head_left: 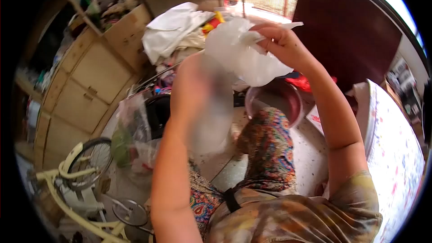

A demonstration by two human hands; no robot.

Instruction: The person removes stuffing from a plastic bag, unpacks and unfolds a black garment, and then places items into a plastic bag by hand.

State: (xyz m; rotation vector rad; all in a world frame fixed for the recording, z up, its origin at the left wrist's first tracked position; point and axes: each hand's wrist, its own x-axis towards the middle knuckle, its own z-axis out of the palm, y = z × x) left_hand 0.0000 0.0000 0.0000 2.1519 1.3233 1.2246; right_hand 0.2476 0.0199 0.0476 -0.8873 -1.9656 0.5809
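Note:
A translucent white plastic bag [258, 65] hangs in front of me at about chest height. My right hand [283, 42] is closed, pinching the bag by its upper edge between thumb and fingers. To the left, my left hand [191, 78] is raised close to the bag. A grey blurred patch covers its fingers, so what they hold, if anything, is hidden. A pale, smeared shape [209, 130] shows below that hand; I cannot make out what it is.
A pinkish basin [294, 103] stands on the floor by my knee. White cloth [168, 29] lies on a pile ahead. At left are a cream bicycle [63, 171], clear plastic bags [135, 128] and a wooden cabinet [96, 76]. A patterned white surface [393, 153] is at right.

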